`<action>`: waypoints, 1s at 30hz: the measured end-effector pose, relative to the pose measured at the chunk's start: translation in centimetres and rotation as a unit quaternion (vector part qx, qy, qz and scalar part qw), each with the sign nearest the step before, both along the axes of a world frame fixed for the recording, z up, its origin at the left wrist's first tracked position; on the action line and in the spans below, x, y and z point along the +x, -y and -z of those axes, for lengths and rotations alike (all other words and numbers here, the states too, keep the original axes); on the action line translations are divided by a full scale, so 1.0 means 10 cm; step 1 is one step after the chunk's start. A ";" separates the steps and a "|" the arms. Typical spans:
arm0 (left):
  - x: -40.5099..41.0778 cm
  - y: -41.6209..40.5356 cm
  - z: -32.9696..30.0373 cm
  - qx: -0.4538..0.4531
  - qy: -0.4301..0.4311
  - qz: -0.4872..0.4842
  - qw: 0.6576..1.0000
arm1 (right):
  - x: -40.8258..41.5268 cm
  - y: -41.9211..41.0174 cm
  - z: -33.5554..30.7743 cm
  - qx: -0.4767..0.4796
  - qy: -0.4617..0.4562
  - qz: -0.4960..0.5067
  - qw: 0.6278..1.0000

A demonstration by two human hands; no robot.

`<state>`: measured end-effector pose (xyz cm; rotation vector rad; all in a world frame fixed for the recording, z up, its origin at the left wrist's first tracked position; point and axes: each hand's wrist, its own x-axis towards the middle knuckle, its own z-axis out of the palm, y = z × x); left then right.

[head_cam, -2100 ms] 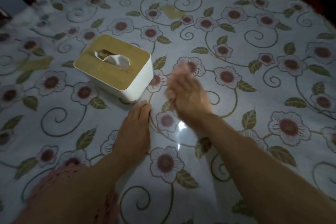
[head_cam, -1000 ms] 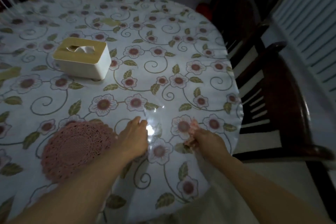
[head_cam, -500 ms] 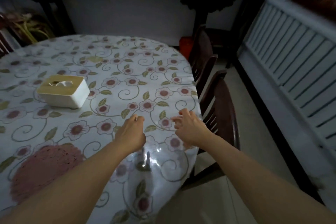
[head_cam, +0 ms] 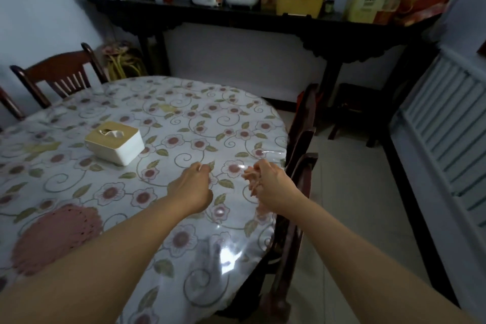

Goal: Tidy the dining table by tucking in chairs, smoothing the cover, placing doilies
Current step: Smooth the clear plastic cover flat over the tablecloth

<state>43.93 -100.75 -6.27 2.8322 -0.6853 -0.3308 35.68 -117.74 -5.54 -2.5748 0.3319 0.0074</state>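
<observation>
Doily-placing is in hand: the right hand (head_cam: 272,187) pinches a bunched pink doily (head_cam: 251,179), left hand (head_cam: 193,188) loosely curled, empty; next, spread it toward the desk's (head_cam: 184,102) three o'clock edge.

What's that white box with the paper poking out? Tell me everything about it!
It is a tissue box with a white body, rounded corners and a flat tan lid that looks like wood. A white tissue sticks up, crumpled, through a slot in the lid. The box sits flat on the flowered table cover, turned at an angle, beyond the pink doily. Neither hand touches it.
</observation>
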 end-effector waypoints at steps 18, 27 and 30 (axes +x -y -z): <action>1.44 1.43 -0.07 -0.047 -0.045 -0.115 0.991 | 1.76 1.40 -0.16 -0.016 -0.022 -0.118 0.993; 1.90 2.54 -0.06 -0.030 -0.063 -0.227 0.971 | 2.53 2.83 -0.33 -0.002 -0.012 -0.218 0.976; 2.03 3.00 -0.10 -0.020 -0.064 -0.262 0.963 | 2.79 3.33 -0.42 -0.006 -0.003 -0.245 0.969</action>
